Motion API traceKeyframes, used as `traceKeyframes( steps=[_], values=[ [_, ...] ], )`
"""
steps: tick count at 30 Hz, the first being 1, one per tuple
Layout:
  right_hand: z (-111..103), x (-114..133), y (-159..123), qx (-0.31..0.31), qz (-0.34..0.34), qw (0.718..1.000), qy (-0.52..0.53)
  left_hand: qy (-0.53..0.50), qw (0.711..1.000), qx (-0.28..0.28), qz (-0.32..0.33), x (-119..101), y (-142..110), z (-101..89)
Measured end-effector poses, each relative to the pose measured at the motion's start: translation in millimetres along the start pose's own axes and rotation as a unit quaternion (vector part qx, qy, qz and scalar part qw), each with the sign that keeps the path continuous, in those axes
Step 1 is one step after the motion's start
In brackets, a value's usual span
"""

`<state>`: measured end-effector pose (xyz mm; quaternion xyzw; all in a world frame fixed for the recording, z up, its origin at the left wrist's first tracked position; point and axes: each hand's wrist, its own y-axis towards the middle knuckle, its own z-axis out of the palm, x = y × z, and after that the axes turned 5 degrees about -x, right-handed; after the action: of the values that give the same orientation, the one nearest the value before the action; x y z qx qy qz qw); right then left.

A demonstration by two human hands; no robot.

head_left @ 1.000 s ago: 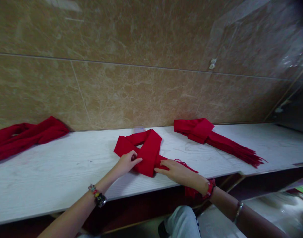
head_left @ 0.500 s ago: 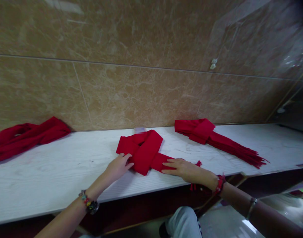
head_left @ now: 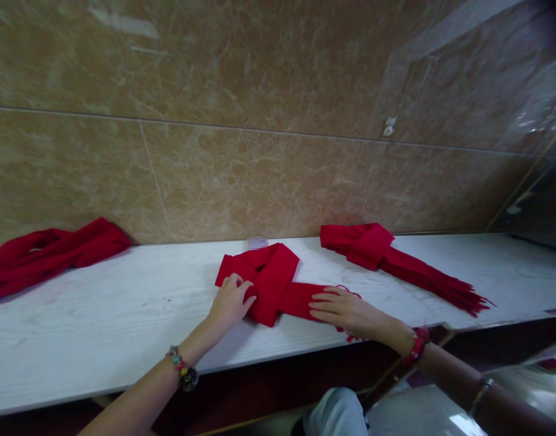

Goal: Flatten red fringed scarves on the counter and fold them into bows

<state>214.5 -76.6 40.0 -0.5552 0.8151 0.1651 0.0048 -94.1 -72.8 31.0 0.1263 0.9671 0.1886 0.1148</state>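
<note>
Head view: the middle red scarf (head_left: 269, 284) lies on the white worktop (head_left: 137, 327), between the left red scarf (head_left: 55, 254) and the right red scarf (head_left: 366, 245). Its looped end is beside a small pale card (head_left: 258, 243) near the tiled wall (head_left: 241, 181); its flat tail extends right, with fringe (head_left: 356, 338) showing around the right hand at the front edge.

The left hand (head_left: 231, 303) is at the near left side of the folded crossing. Its grip is narrow, fingers curled and thumb close by; whether cloth is pinched cannot be told. The right hand (head_left: 346, 310) lies over the tail with its fingers extended and close together—its grip is open, palm down.

For the step in hand, judged as arranging and flattening the cloth:
1. Steady the crossing with light left fingertip pressure; a hard pull may distort the loop.
2. Press the tail with flat right fingers and smooth outward, away from the crossing, so that creases run out.
3. Align the tail edges before releasing pressure. Soft cloth is likely to ruck if both hands push inward.
4. Separate the fringe strands gently; check that none folds under the tail.
</note>
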Motion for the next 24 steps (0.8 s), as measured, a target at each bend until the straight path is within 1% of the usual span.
traceKeyframes(
  steps=[2, 3, 4, 7, 9, 11, 13, 16, 18, 20, 21, 22, 24],
  values=[
    [5.1, 1.5, -6.9, 0.062, -0.004, 0.998, 0.024, 0.016, 1.000, -0.011, 0.021, 7.2, 0.4, 3.8],
    [6.8, 1.6, -10.2, 0.083, 0.003, 0.996, 0.030, 0.017, 0.999, -0.002, 0.028, 11.5, 1.0, 5.8],
    [7.6, 0.9, -13.3, 0.096, 0.013, 0.995, 0.030, 0.017, 0.999, 0.020, 0.032, 15.7, 1.6, 7.8],
    [5.4, -8.1, -22.0, 0.098, 0.037, 0.994, 0.005, 0.023, 0.993, 0.113, 0.029, 25.5, 2.5, 12.4],
    [2.3, -20.0, -29.5, 0.080, 0.053, 0.995, -0.031, 0.033, 0.989, 0.141, 0.023, 27.9, 1.6, 14.5],
    [0.3, -34.3, -41.3, 0.056, 0.074, 0.993, -0.076, 0.037, 0.989, 0.141, 0.015, 27.7, -0.1, 15.8],
    [0.8, -47.4, -58.6, 0.045, 0.100, 0.987, -0.121, 0.041, 0.989, 0.140, 0.002, 26.1, -1.7, 15.9],
    [1.9, -58.6, -86.3, 0.076, 0.170, 0.969, -0.165, 0.046, 0.989, 0.142, -0.009, 22.4, -0.6, 13.5],
    [-2.7, -59.1, -92.3, 0.097, 0.216, 0.957, -0.168, 0.043, 0.992, 0.117, -0.003, 18.1, 3.9, 11.6],
    [-11.9, -53.4, -78.5, 0.082, 0.237, 0.956, -0.150, 0.026, 0.997, 0.074, 0.022, 11.7, 11.6, 11.3],
    [-16.4, -48.1, -63.8, 0.055, 0.239, 0.960, -0.136, 0.013, 0.997, 0.058, 0.040, 8.0, 16.2, 12.3],
    [-19.5, -41.3, -45.1, 0.023, 0.243, 0.963, -0.117, 0.000, 0.997, 0.048, 0.057, 4.4, 20.8, 14.4],
    [-17.5, -24.6, -2.3, -0.026, 0.240, 0.969, -0.057, -0.016, 0.995, 0.056, 0.080, -1.2, 29.0, 21.5]
  ],
)
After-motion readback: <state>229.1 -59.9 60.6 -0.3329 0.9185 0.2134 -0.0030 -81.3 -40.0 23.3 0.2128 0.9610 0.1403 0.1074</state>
